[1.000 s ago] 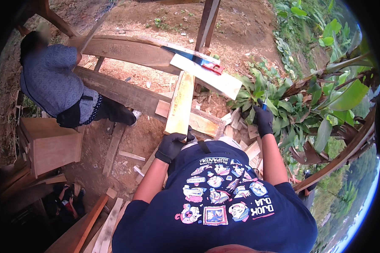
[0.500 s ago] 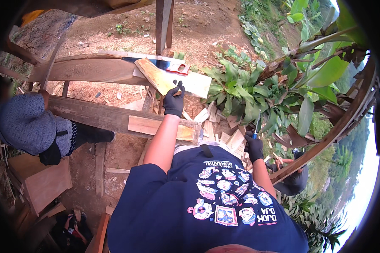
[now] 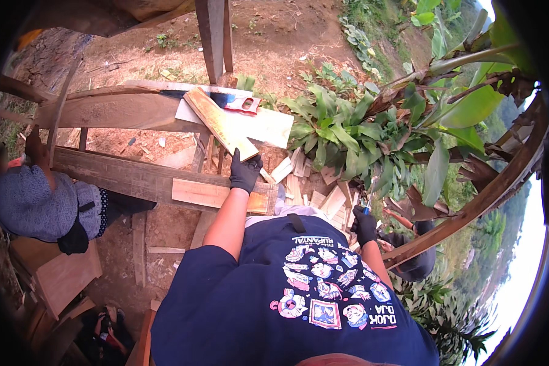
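Note:
My left hand (image 3: 245, 169), in a dark glove, is closed on the near end of a pale yellowish wooden board (image 3: 218, 122). The board slants away to the far left, above a white flat panel (image 3: 268, 127). Just beyond it lies a handsaw (image 3: 249, 105) with a red and white grip, its blade partly covered by the board. Off to the right, my gloved right hand (image 3: 364, 226) is wrapped round a slim tool with a blue handle (image 3: 366, 210) and a narrow metal end; its exact kind is too small to tell.
A thick timber beam (image 3: 122, 174) crosses in front of me, with a short plank (image 3: 204, 193) on it. Wood offcuts (image 3: 332, 204) are heaped below. Leafy plants (image 3: 341, 128) grow at right. One person (image 3: 43, 198) stands at left; another (image 3: 418, 256) is low at right.
My left hand has drawn nearer to me, and the board's near end has come with it, so the board lies steeper. My right hand and its tool have dropped slightly. The person at left has raised an arm.

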{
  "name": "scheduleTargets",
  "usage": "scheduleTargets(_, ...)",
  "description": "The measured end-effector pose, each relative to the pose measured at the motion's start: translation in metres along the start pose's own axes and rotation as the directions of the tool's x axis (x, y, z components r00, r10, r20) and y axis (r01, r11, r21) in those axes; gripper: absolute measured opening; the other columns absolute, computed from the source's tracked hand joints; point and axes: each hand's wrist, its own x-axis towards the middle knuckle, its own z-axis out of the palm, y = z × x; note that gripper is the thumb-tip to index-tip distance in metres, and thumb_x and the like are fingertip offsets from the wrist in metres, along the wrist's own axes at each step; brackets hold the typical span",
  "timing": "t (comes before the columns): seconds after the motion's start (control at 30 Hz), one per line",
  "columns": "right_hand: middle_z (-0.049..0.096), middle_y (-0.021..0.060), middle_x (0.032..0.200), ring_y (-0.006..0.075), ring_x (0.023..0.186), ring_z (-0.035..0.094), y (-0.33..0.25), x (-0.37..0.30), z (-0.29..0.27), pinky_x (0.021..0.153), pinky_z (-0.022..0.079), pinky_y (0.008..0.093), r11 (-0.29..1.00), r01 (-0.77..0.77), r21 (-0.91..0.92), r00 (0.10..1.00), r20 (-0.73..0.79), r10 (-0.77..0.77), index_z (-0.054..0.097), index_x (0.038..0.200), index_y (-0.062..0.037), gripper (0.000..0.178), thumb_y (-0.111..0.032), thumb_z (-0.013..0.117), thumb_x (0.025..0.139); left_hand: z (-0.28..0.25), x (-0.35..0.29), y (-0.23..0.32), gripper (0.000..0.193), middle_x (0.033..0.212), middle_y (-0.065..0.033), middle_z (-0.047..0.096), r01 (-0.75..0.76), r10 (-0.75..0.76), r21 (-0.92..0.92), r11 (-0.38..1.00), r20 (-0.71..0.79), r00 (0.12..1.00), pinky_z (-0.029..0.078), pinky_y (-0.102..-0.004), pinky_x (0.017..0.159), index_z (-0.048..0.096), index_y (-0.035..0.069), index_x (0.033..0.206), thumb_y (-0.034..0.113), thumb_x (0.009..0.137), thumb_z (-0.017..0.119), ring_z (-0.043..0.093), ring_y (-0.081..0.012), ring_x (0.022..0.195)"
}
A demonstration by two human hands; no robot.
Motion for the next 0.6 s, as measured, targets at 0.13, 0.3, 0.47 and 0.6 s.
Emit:
scheduleTargets(0.13, 0.057, -0.0017, 0.068, 0.0127, 0.051, 0.052, -0.013, 0.017, 0.010, 0.047, 0.045, 0.0321, 0.998, 0.011, -0.070, 0.998, 0.055, -0.007, 0.073, 0.125, -0.0048, 0.033, -0.016, 0.079, 0.095, -0.014, 0.021, 0.031, 0.037, 0.127, -0.0206, 0.075, 0.094, -0.110, 0.200, 0.975, 0.073, 0.991, 0.064, -0.0492, 0.096, 0.066, 0.003, 0.134, 0.026, 0.105, 0.071, 0.076, -0.0334, 0.113)
scheduleTargets(0.3, 0.059, -0.0002, 0.069, 0.0137, 0.051, 0.055, -0.019, 0.021, 0.027, 0.046, 0.046, 0.0324, 0.981, 0.025, -0.190, 0.998, 0.057, -0.014, 0.074, 0.124, -0.0032, 0.034, -0.016, 0.080, 0.094, -0.005, 0.030, 0.026, 0.030, 0.132, -0.0226, 0.072, 0.066, -0.084, 0.153, 0.986, 0.115, 0.990, 0.063, -0.0520, 0.105, 0.063, 0.003, 0.138, 0.011, 0.109, 0.063, 0.073, -0.0398, 0.121)
scheduleTargets(0.47, 0.059, 0.0012, 0.069, 0.0145, 0.051, 0.057, -0.029, 0.017, 0.035, 0.046, 0.047, 0.0333, 0.971, 0.051, -0.234, 0.995, 0.096, -0.029, 0.074, 0.128, -0.0014, 0.038, -0.017, 0.080, 0.094, 0.006, 0.044, -0.001, 0.034, 0.137, -0.0256, 0.068, 0.038, -0.022, -0.076, 0.996, 0.201, 0.979, 0.061, -0.0533, 0.107, 0.057, -0.001, 0.142, 0.009, 0.110, 0.061, 0.069, -0.0437, 0.127)
scheduleTargets(0.6, 0.059, 0.0016, 0.067, 0.0147, 0.050, 0.057, -0.019, 0.018, 0.032, 0.046, 0.047, 0.0335, 0.968, 0.039, -0.247, 0.997, 0.079, -0.020, 0.074, 0.128, -0.0013, 0.038, -0.018, 0.079, 0.094, 0.038, 0.045, -0.022, 0.037, 0.140, -0.0288, 0.065, -0.009, 0.038, -0.160, 0.987, 0.177, 0.983, 0.058, -0.0547, 0.112, 0.053, 0.000, 0.147, 0.010, 0.111, 0.060, 0.065, -0.0413, 0.133)
